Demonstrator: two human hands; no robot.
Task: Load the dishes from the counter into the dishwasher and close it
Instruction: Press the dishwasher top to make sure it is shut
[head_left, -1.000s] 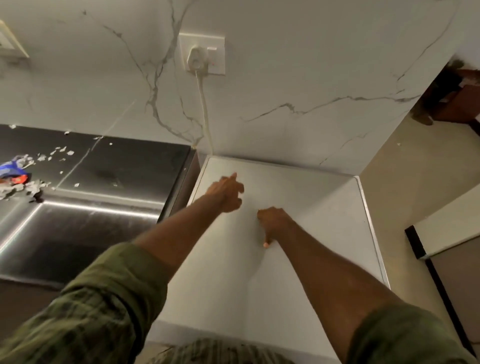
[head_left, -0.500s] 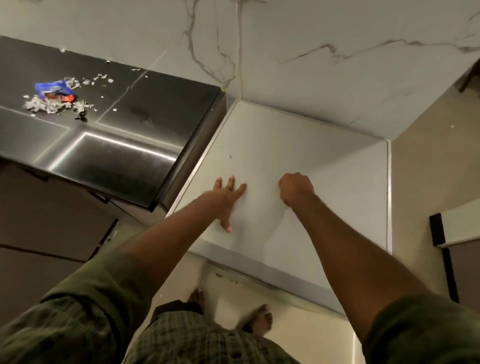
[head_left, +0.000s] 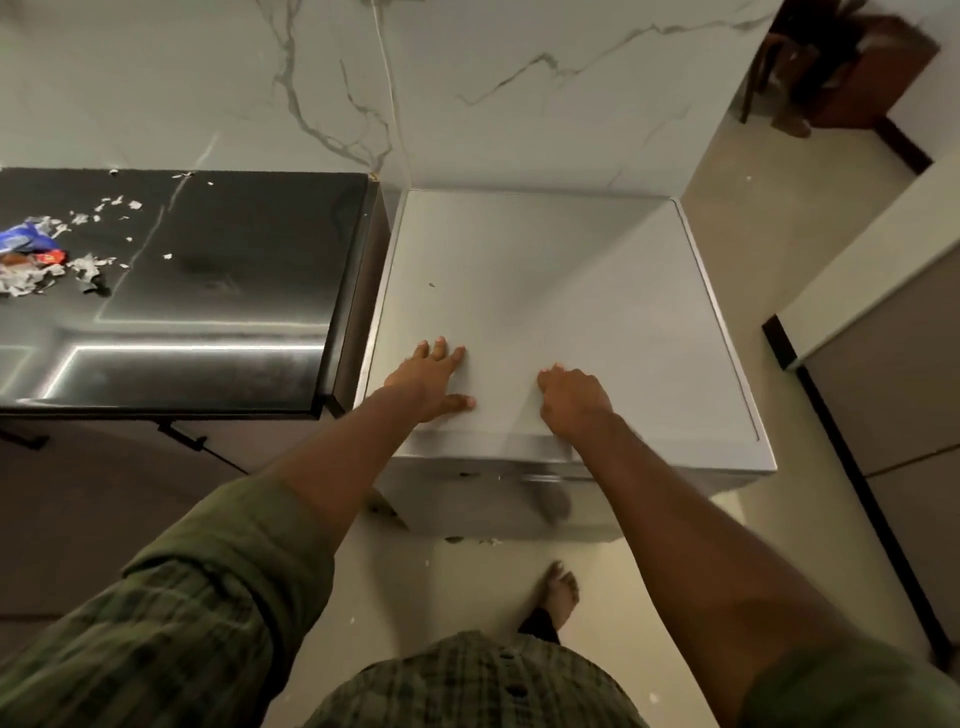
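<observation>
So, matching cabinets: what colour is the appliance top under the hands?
Plain white appliance top, seen in the head view.

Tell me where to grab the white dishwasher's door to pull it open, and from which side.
Grip the recess under the top front edge of the dishwasher, coming from the front with fingers curled up underneath. The top is a flat slab offering no hold; left hand lies flat on it, right hand curled near that edge.
</observation>
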